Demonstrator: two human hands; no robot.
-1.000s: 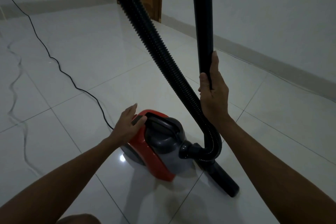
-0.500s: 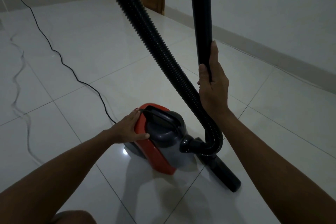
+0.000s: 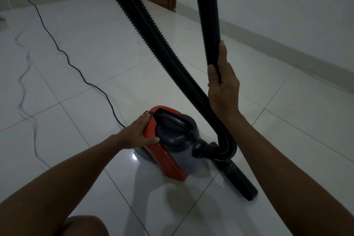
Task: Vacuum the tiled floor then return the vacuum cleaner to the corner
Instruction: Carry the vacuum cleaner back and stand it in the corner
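Your left hand (image 3: 137,133) lies flat, fingers straight, on the red side of the vacuum cleaner (image 3: 172,143) sitting on the tiled floor (image 3: 287,130), while your right hand (image 3: 223,90) is wrapped round the black wand (image 3: 207,15), hose (image 3: 153,30) looping beside it

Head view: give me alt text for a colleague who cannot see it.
A person's left hand presses flat on the red side of a red and grey vacuum cleaner standing on a white tiled floor, while the right hand grips the upright black tube. A ribbed hose arcs overhead, and a power cord trails away left.
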